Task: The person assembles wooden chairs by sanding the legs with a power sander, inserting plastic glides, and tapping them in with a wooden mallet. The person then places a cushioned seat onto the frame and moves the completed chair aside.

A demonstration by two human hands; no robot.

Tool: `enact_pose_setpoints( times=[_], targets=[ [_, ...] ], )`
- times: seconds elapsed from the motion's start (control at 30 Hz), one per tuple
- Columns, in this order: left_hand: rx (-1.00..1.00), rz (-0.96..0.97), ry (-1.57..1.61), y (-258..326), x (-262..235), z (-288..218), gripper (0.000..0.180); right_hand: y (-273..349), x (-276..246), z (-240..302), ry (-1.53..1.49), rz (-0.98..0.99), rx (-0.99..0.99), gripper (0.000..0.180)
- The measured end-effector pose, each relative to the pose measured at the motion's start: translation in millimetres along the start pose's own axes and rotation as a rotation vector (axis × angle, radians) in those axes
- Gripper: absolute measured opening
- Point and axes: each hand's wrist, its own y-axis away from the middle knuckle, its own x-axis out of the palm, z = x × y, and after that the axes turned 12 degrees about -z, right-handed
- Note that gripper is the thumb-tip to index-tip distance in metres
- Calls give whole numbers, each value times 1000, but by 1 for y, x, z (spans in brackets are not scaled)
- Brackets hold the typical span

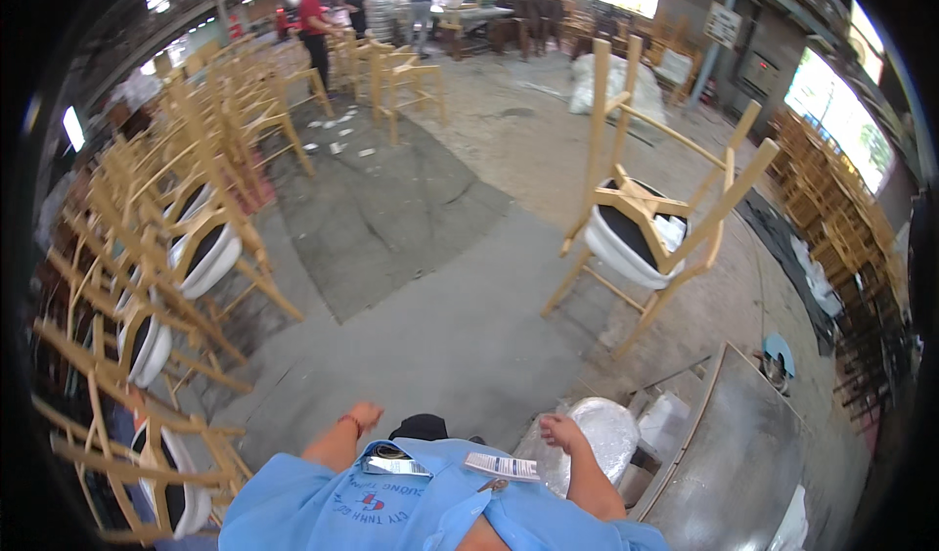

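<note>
My left hand (365, 415) hangs over the grey floor at waist height, with a red band at the wrist. Its fingers are loosely bent and nothing shows in them. On the other side, my right hand (559, 433) is beside a round, plastic-wrapped bundle (603, 432), fingers apart and holding nothing; whether it touches the wrap I cannot tell. Ahead to the right, a wooden chair (641, 248) is stacked upside down, legs up, with a white-edged, dark-bottomed seat. Nearest my left arm is a row of similar stacked chairs (203, 258).
A metal-topped table (729, 453) stands close on my right. A dark mat (381, 219) with white scraps lies ahead. More chair frames line the right wall (831, 209). Far off, a person in a red shirt (312, 23) and others stand near chairs. A white sack (611, 87) sits behind.
</note>
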Motion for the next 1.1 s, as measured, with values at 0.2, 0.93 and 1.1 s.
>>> enact_pose_setpoints(
  times=[0.2, 0.93, 1.1],
  targets=[
    [291, 310, -377, -72, -7, -46, 42, -69, -81, 183, -187, -301, -269, 58],
    [-139, 366, 457, -410, -65, -397, 33, -312, -140, 689, -247, -835, -992, 14],
    [37, 739, 762, -391, -30, -466, 65, -226, -180, 703, -509, -914, -954, 13]
  ],
)
